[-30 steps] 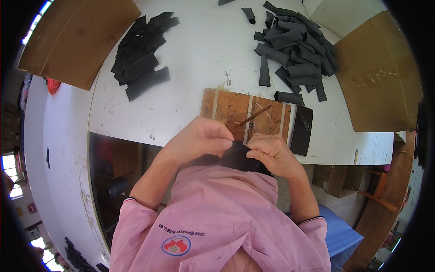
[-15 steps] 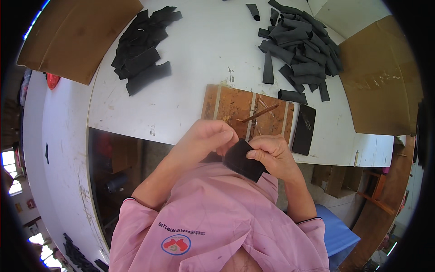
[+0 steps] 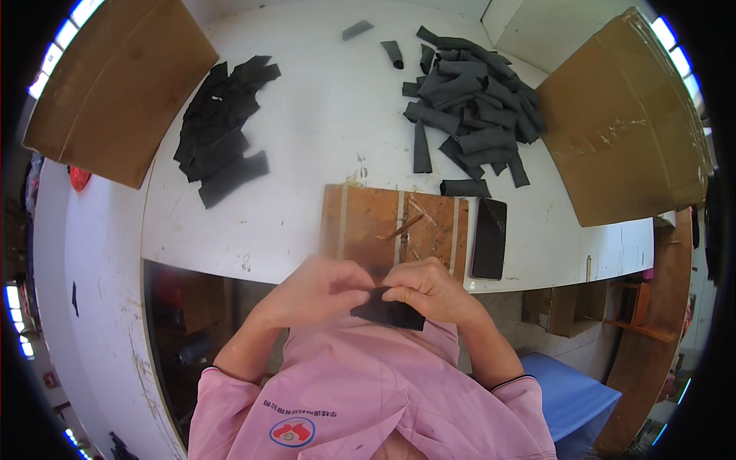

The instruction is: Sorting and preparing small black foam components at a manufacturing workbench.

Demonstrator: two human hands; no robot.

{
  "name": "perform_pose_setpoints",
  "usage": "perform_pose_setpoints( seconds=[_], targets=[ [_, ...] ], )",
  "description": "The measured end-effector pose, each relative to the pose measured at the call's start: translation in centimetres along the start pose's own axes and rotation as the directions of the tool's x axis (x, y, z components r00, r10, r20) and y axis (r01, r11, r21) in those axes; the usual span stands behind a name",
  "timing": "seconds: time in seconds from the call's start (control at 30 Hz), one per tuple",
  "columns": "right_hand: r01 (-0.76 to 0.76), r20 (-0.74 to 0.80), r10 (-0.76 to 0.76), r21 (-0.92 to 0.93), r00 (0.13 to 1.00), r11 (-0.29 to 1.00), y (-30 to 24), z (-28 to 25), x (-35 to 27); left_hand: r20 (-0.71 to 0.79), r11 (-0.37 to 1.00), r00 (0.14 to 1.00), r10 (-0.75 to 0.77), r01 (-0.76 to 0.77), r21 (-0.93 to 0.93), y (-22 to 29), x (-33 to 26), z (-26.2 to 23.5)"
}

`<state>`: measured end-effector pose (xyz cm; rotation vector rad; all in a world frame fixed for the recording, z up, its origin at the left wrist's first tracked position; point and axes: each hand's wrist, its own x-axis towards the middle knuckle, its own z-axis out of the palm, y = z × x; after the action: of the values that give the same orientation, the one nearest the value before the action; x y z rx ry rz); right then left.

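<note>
A black fabric piece [image 3: 392, 313] hangs in front of my pink shirt, just off the table's near edge. My right hand [image 3: 431, 291] pinches its upper edge between thumb and curled fingers. Close beside it, my left hand [image 3: 326, 293], slightly blurred, has thumb and fingertips closed on the same edge farther left. Beyond my hands, a brown wooden board [image 3: 349, 222] with pale strips lies at the table edge. On that board rests a thin brown stick [image 3: 404, 227].
A dark phone-like slab [image 3: 489, 239] lies right of the board. Flat dark fabric pieces [image 3: 226, 161] are heaped at left, rolled dark pieces [image 3: 479, 100] at right. Cardboard boxes stand on the left [image 3: 115, 84] and right [image 3: 625, 130]. A blue-covered seat [image 3: 563, 399] is at lower right.
The view has shifted, so the table sits lower in it. My left hand has come onto the fabric's upper edge beside my right thumb, and the fabric hangs more level.
</note>
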<state>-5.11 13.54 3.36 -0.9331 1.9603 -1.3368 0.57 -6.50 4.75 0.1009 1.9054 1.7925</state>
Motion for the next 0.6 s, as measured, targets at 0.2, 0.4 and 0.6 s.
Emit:
perform_pose_setpoints(
  seconds=[0.2,0.4,0.6],
  targets=[
    [0.074,-0.005,-0.074,-0.042,0.997,0.996,0.4,0.6,-0.3,-0.076,0.997,0.997,-0.011,0.017,0.075,-0.2,-0.4,0.8],
    [0.064,0.012,-0.063,-0.07,0.998,0.996,0.4,0.7,-0.3,-0.16,0.942,0.983,0.091,-0.033,0.333,0.1,-0.6,1.9],
    [0.068,0.022,-0.068,-0.032,0.997,0.997,0.6,0.9,-0.3,-0.268,0.928,0.951,0.157,-0.05,0.369,-0.1,-1.0,2.7]
  ],
)
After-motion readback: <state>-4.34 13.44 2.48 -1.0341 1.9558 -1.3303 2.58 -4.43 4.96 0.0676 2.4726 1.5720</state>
